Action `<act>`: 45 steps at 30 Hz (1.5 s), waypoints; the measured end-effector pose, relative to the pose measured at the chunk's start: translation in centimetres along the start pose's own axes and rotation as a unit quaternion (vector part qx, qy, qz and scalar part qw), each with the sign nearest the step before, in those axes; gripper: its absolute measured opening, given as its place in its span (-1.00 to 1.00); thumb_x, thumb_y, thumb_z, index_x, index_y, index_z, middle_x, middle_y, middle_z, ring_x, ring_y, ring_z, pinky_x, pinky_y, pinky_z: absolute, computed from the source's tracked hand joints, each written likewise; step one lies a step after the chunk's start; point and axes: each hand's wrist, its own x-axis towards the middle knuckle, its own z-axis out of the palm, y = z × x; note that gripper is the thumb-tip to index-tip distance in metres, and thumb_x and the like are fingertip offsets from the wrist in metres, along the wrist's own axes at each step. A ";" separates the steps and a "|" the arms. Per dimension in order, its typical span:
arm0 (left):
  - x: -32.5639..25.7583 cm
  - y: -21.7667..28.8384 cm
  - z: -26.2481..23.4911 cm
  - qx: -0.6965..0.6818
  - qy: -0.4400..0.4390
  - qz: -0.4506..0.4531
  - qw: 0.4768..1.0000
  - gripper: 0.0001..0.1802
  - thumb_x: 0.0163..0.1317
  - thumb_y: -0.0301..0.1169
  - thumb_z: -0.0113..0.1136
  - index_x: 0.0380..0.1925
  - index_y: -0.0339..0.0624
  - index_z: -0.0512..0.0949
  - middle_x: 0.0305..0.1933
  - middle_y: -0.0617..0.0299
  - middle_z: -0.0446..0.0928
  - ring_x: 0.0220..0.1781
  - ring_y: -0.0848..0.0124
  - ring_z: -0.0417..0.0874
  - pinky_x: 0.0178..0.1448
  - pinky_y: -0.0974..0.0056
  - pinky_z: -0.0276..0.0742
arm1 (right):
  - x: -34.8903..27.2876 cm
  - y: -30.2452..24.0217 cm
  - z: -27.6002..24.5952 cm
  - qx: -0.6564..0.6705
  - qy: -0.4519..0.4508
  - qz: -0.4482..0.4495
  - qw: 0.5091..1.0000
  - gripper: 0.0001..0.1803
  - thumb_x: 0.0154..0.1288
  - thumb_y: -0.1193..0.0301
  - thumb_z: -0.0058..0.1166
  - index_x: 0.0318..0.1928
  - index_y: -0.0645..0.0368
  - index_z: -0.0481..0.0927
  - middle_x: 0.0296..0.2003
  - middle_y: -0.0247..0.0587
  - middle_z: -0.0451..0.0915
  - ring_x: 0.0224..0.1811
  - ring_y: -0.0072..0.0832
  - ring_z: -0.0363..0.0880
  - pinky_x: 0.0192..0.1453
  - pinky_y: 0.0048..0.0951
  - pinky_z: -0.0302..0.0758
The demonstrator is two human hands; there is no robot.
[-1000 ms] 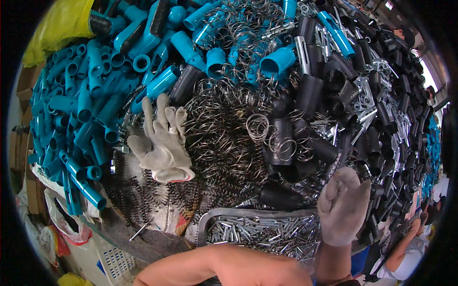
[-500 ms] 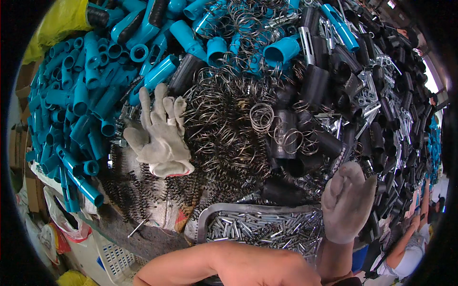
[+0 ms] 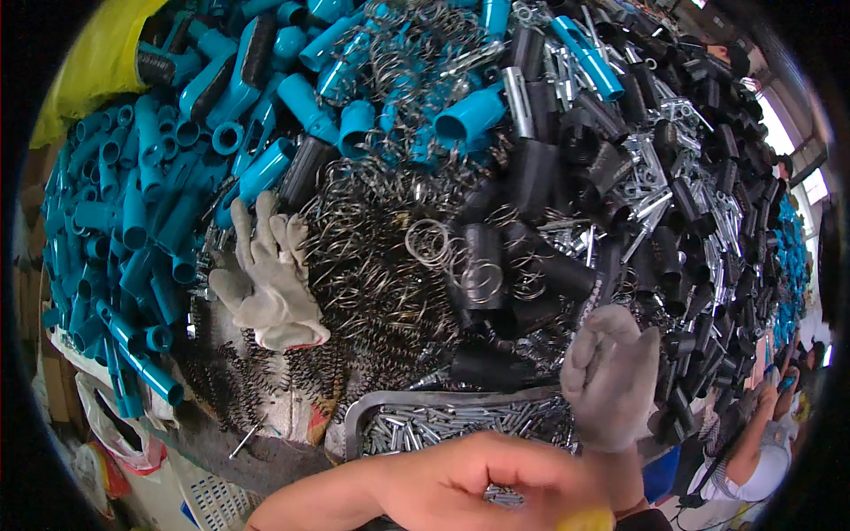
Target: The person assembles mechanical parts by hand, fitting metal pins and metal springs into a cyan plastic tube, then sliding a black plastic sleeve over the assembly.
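Observation:
My right hand (image 3: 611,380), in a grey-white work glove, is raised over the right end of the metal tray, fingers stretched upward and close together, with nothing seen in it. My bare left hand (image 3: 518,473) reaches across in front of the tray to my right wrist, its fingers curled; the fingertips are blurred. Just below them shows a yellow patch (image 3: 584,519), too blurred to name. A loose work glove (image 3: 274,296) lies on the pile to the left, fingers pointing away. The grey tray (image 3: 356,416) holds many small metal pins.
Teal plastic tubes (image 3: 133,208) are heaped at left, coil springs (image 3: 381,265) in the middle, black sleeves (image 3: 536,177) and metal links (image 3: 651,168) at right. A white plastic basket (image 3: 212,496) stands low left. Another person (image 3: 766,447) sits at far right.
My left hand has turned and its curled fingers now show near my right wrist. A yellow patch has appeared there. The whole view has shifted, with the heap sitting further left.

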 end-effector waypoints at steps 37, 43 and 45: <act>-0.8 -10.0 17.6 0.008 -0.128 -0.155 0.980 -0.49 0.00 -0.26 0.52 -0.17 -0.49 0.64 -0.31 -0.02 0.66 -0.60 0.48 0.46 -0.55 0.41 0.31 | -0.6 -0.4 -1.7 0.049 -0.110 -0.031 0.992 -0.48 0.45 -0.01 -0.17 -0.05 0.21 0.57 -0.40 -0.37 0.56 -0.47 -0.67 0.50 -0.46 -0.64 0.42; -1.3 -9.2 19.8 0.030 -0.129 -0.100 0.986 -0.46 -0.01 -0.24 0.52 -0.14 -0.48 0.64 -0.29 -0.06 0.66 -0.57 0.42 0.53 -0.52 0.36 0.33 | -0.3 -0.9 0.3 0.060 -0.132 -0.061 0.988 -0.56 0.47 0.10 -0.18 -0.04 0.23 0.55 -0.41 -0.30 0.56 -0.50 -0.63 0.53 -0.43 -0.63 0.45; -3.1 -8.4 17.5 0.240 -0.063 -0.086 0.965 -0.76 0.09 -0.43 0.38 -0.30 -0.40 0.66 -0.42 0.03 0.60 -0.54 0.30 0.51 -0.45 0.26 0.35 | -0.2 -1.3 0.5 -0.025 -0.108 -0.088 0.990 -0.67 0.38 0.25 -0.05 -0.03 0.21 0.59 -0.38 -0.24 0.60 -0.47 -0.59 0.54 -0.42 -0.56 0.48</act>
